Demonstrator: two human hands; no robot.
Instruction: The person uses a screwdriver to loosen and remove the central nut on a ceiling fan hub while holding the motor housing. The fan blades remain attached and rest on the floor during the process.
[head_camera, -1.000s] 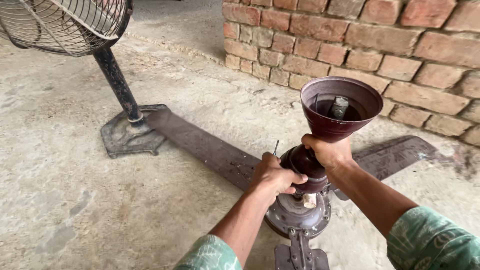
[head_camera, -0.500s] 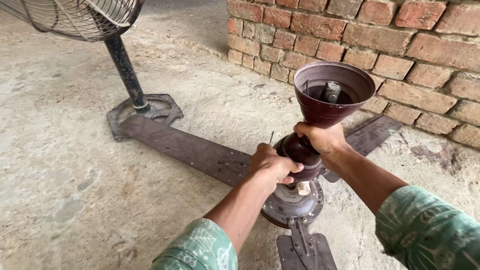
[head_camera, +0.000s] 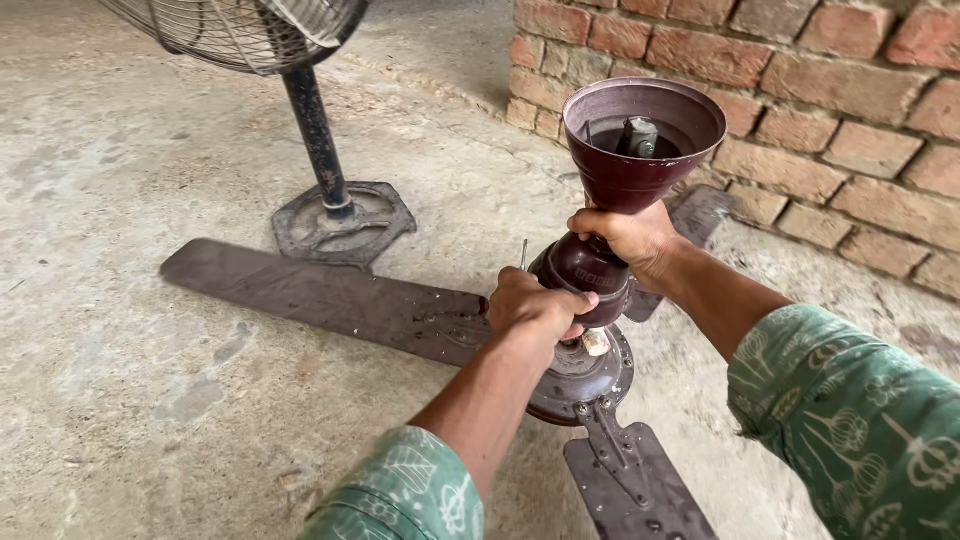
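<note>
Head view, left to right: a pedestal fan's base (head_camera: 345, 222) stands far left. The left hand (head_camera: 535, 305) grips the ceiling fan (head_camera: 590, 375) lying mid-floor, perhaps pinching a thin tool. The right hand (head_camera: 630, 238) clamps its neck below the maroon canopy cup (head_camera: 640, 150). It looks heavy, rigid metal with unwieldy blades; best held at the hub.

Maroon ceiling fan (head_camera: 585, 375) on concrete floor (head_camera: 150, 380)

No packages, labels, signs or screens show anywhere here
</note>
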